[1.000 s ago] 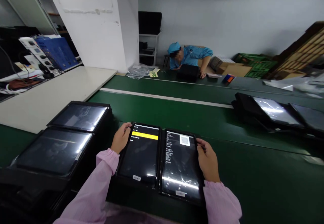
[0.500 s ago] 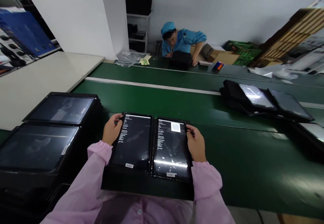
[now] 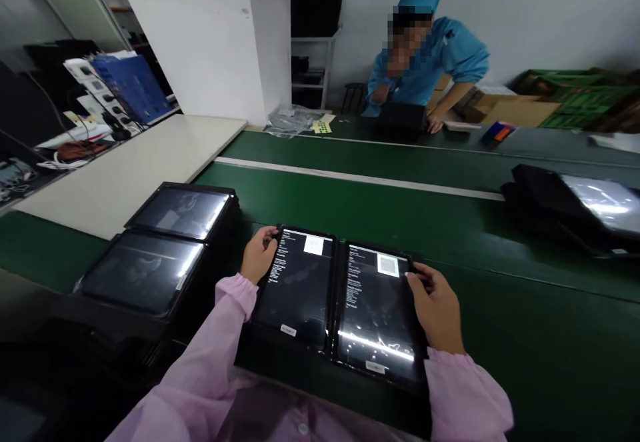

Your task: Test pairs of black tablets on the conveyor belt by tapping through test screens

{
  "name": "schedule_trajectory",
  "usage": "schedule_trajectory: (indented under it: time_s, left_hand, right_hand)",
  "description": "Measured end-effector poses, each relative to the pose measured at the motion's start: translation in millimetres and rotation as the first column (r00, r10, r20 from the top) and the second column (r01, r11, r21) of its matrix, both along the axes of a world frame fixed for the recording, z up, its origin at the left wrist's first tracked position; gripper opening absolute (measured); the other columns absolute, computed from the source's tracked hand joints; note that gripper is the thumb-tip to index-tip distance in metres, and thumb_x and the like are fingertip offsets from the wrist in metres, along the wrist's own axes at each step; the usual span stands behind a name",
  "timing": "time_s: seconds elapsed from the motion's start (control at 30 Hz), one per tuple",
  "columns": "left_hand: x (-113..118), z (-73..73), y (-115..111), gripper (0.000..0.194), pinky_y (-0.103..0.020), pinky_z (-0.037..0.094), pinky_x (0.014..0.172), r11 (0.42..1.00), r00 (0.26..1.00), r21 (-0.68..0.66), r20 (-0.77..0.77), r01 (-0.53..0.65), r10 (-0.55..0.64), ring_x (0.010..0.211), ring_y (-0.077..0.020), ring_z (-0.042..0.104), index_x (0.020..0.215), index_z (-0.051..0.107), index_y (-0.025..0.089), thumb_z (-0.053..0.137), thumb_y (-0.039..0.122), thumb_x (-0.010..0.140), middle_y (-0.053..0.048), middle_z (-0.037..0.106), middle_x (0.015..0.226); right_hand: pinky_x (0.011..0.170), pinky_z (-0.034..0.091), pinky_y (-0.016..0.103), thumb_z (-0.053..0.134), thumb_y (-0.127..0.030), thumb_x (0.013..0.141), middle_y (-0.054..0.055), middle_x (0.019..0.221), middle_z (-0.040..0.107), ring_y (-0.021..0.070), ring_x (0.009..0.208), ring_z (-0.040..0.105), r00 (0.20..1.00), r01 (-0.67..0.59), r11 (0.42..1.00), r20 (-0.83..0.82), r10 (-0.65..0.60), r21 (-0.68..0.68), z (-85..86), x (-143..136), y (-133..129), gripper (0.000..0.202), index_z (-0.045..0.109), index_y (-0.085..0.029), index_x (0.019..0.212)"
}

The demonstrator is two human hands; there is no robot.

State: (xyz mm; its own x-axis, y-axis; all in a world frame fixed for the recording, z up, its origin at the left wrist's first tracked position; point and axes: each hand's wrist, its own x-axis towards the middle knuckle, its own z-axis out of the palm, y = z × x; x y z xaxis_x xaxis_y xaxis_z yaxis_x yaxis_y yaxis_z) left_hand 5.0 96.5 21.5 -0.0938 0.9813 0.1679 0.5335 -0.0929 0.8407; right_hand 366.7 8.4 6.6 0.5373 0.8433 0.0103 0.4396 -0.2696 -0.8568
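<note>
Two black tablets lie side by side in front of me, the left tablet and the right tablet. Both screens are lit with white text and a white code square near the top. My left hand is closed on the upper left edge of the left tablet. At the upper right edge of the right tablet, my right hand has its fingers curled round the side, the thumb by the screen. A small white label sits at the bottom of each tablet.
Stacked dark-screened tablets stand at the left, more tablets at the right. Across the green bench a person in blue leans over a black object. A plastic bag lies near the pillar.
The view has swung left, so everything appears farther right. A code square now shows on the left tablet too. The person opposite has raised a hand to the face. My hands remain at the tablets.
</note>
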Motion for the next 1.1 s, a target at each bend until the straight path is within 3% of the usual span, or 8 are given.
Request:
schedule_trajectory:
  time_s: [0.13,0.3,0.4,0.57,0.7,0.87,1.1]
  left_hand:
    - [1.1,2.0,-0.6,0.031,-0.030,0.053,0.074,1.000,1.000,-0.004,-0.008,0.009,-0.009,0.088,-0.0172,0.064,0.112,0.062,0.019,0.054,0.022,0.082,-0.007,0.069,0.113]
    - [2.9,4.6,-0.6,0.044,-0.031,0.051,0.071,1.000,0.999,0.000,-0.038,-0.008,0.008,0.083,-0.0181,0.063,0.114,0.061,0.019,0.070,0.038,0.076,-0.007,0.069,0.111]
    - [3.8,4.8,-0.5,0.038,-0.031,0.052,0.072,1.000,1.000,0.008,-0.022,-0.018,0.018,0.084,-0.0187,0.064,0.114,0.061,0.019,0.061,0.043,0.085,-0.007,0.069,0.107]
    - [4.4,4.3,-3.3,0.031,-0.033,0.051,0.084,0.997,1.000,0.077,-0.003,-0.022,0.022,0.093,-0.0186,0.065,0.118,0.058,0.018,0.046,0.032,0.092,-0.008,0.069,0.109]
    - [4.0,7.1,-9.6,0.028,-0.033,0.050,0.085,0.988,0.999,0.154,-0.036,0.016,-0.010,0.096,-0.0196,0.065,0.115,0.059,0.019,0.045,0.026,0.092,-0.007,0.071,0.108]
    - [4.0,14.0,-15.9,0.025,-0.038,0.046,0.098,0.970,0.994,0.236,-0.100,0.053,-0.030,0.104,-0.0215,0.062,0.105,0.063,0.022,0.044,0.019,0.089,-0.004,0.072,0.101]
    - [3.3,13.8,-15.2,0.028,-0.038,0.048,0.098,0.967,0.990,0.242,-0.135,0.075,-0.043,0.105,-0.0217,0.060,0.099,0.066,0.022,0.042,0.016,0.086,-0.004,0.071,0.102]
  right_hand:
    - [0.079,0.045,0.040,0.057,-0.053,0.076,0.009,0.100,0.066,0.0270,0.087,0.059,1.000,0.007,1.000,0.002,-0.007,0.007,-3.5,1.0,0.4,0.052,0.066,-0.019,0.115]
    - [0.076,0.044,0.039,0.057,-0.052,0.075,0.009,0.100,0.066,0.0258,0.083,0.058,1.000,0.016,1.000,0.014,-0.016,0.001,-2.5,-0.3,2.9,0.052,0.067,-0.019,0.115]
    - [0.079,0.045,0.039,0.057,-0.052,0.077,0.009,0.103,0.066,0.0269,0.088,0.059,1.000,0.017,1.000,-0.012,-0.017,0.017,0.4,-3.6,2.2,0.053,0.065,-0.019,0.118]
    - [0.086,0.046,0.041,0.054,-0.050,0.082,0.012,0.111,0.063,0.0285,0.099,0.059,0.999,0.014,0.994,0.030,-0.017,0.107,1.3,-9.5,-0.1,0.052,0.063,-0.018,0.122]
    - [0.099,0.040,0.046,0.047,-0.047,0.089,0.012,0.119,0.064,0.0295,0.114,0.055,0.985,-0.113,0.970,0.152,0.081,0.214,1.4,-13.1,0.3,0.044,0.063,-0.019,0.120]
    - [0.102,0.039,0.047,0.046,-0.044,0.092,0.011,0.116,0.067,0.0282,0.114,0.057,0.965,-0.217,0.942,0.201,0.167,0.257,4.5,-15.8,0.6,0.039,0.062,-0.021,0.118]
    - [0.102,0.039,0.047,0.046,-0.044,0.092,0.010,0.115,0.068,0.0278,0.114,0.058,0.977,-0.185,0.952,0.153,0.150,0.244,3.0,-15.1,0.4,0.037,0.063,-0.021,0.115]
